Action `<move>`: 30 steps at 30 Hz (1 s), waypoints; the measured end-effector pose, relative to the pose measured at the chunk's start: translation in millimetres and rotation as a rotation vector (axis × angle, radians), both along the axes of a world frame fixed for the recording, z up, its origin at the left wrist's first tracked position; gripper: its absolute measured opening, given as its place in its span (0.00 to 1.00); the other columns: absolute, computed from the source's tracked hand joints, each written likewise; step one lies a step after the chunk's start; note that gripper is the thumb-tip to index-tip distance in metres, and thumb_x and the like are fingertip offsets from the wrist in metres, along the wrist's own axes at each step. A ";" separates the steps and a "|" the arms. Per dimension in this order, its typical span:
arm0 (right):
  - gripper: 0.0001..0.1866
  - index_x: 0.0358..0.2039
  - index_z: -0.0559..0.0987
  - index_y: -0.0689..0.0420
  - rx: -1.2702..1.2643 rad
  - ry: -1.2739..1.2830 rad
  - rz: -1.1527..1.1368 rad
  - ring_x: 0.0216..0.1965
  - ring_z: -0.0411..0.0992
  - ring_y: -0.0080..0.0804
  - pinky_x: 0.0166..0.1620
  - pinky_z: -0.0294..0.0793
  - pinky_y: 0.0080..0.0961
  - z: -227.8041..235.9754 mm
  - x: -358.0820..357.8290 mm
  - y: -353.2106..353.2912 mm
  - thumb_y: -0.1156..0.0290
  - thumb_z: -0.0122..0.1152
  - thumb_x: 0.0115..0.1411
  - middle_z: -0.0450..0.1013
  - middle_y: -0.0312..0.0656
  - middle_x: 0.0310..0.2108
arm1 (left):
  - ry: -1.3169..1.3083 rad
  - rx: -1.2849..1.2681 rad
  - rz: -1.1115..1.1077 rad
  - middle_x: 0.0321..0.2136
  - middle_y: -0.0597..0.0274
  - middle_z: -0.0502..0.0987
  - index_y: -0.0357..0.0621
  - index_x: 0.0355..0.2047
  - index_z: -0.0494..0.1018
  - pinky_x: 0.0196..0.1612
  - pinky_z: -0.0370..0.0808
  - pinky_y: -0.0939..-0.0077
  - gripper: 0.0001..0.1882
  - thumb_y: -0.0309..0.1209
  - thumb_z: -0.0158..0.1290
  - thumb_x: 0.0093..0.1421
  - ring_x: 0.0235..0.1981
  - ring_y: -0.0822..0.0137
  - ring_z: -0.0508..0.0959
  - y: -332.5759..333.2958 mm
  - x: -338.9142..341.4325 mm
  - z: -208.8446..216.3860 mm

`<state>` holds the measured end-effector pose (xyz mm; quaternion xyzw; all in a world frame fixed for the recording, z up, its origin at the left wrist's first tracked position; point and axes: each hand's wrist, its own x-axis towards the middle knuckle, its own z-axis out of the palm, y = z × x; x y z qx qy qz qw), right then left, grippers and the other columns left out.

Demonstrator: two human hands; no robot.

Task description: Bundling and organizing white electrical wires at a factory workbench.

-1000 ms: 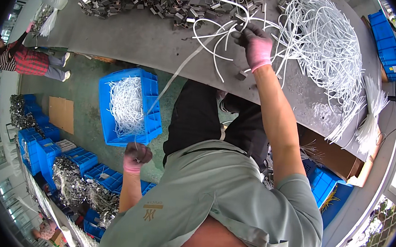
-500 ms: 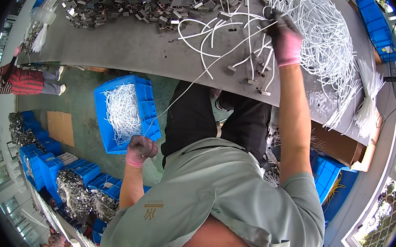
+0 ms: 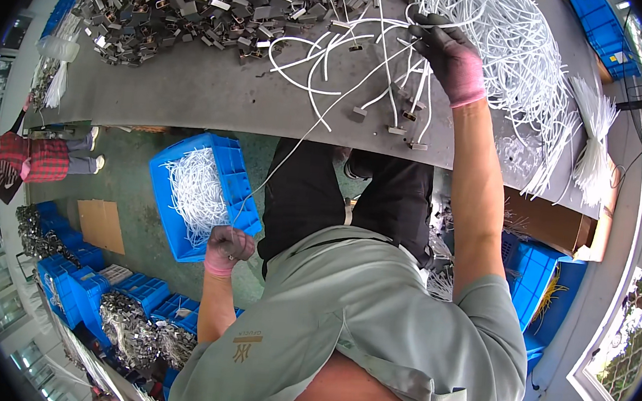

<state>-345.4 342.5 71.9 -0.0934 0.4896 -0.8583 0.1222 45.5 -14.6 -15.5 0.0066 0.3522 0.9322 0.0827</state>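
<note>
My left hand [image 3: 230, 250], in a grey-and-pink glove, is closed on a thin white cord [image 3: 296, 147] beside the blue crate. The cord runs slackly up over the table edge toward my right hand. My right hand [image 3: 450, 55], gloved alike, is over the table with its fingers apart, at the edge of a large heap of white cords [image 3: 501, 63]. The cord's far end lies close to those fingertips. Below them rest several white cords with small grey metal blocks [image 3: 396, 130] on their ends.
A big pile of grey metal blocks [image 3: 200, 10] covers the table's far left. A blue crate [image 3: 174, 222] of short white pieces stands left of my legs. A cord bundle [image 3: 593, 148] lies at the table's right end. Blue crates [image 3: 69, 285] line the lower left; another person [image 3: 46, 159] stands far left.
My right hand's fingers have spread a little and shifted left, and the cord no longer crosses over them. My left hand stays closed in nearly the same place. The view has shifted slightly.
</note>
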 end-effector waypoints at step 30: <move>0.16 0.50 0.66 0.64 -0.254 -0.233 -0.418 0.45 0.73 0.51 0.40 0.74 0.34 -7.2 19.3 -13.7 0.67 0.43 0.68 0.67 0.56 0.48 | -0.073 -0.196 0.080 0.06 0.66 0.54 0.43 0.13 0.57 0.10 0.50 0.76 0.13 0.23 0.47 0.49 0.06 0.73 0.52 3.2 -8.4 -7.8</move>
